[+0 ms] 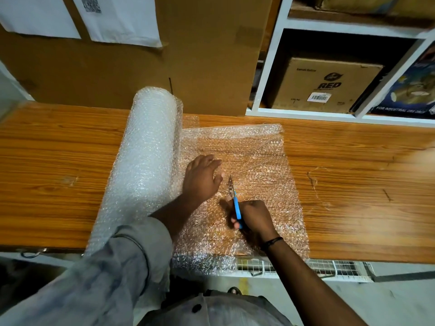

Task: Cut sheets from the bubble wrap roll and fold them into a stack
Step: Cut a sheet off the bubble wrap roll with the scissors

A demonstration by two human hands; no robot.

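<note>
Blue scissors (236, 204), gripped in right hand (255, 217), fingers (235, 224) curled; left hand (202, 178), fingers (211, 161) straight, on bubble wrap (259, 158)

Clear plastic bubble wrap (247, 165); glossy wood-grain table (353, 184); matt cardboard box (324, 85).

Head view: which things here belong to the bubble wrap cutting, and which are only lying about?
In the job: bubble wrap roll, unrolled sheet, blue-handled scissors gripped by the right hand, left hand pressing the sheet flat.
Only lying about: big cardboard box, papers on it, box marked RED on the white shelf.
</note>
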